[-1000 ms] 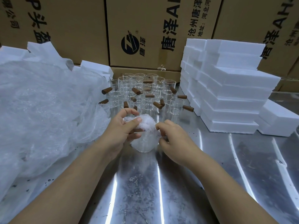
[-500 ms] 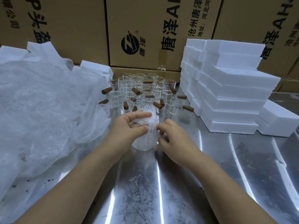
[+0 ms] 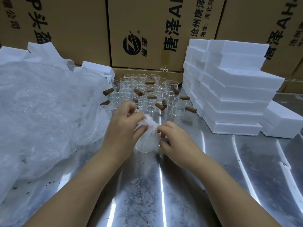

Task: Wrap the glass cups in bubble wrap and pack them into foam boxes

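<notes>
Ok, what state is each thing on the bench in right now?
Wrapped cup: upright on the table, bubble wrap bunched over its top.
Left hand: pinches the wrap at the top.
Right hand: pinches the wrap at the cup's side.
Bare cups: upright, unwrapped, clustered behind.
Foam boxes: stacked right, closed.
Wrap pile: heaped loose, left.

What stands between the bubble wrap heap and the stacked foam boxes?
Head view: a group of unwrapped glass cups with brown handles; nearer, the left hand and right hand hold the wrapped cup.
</notes>
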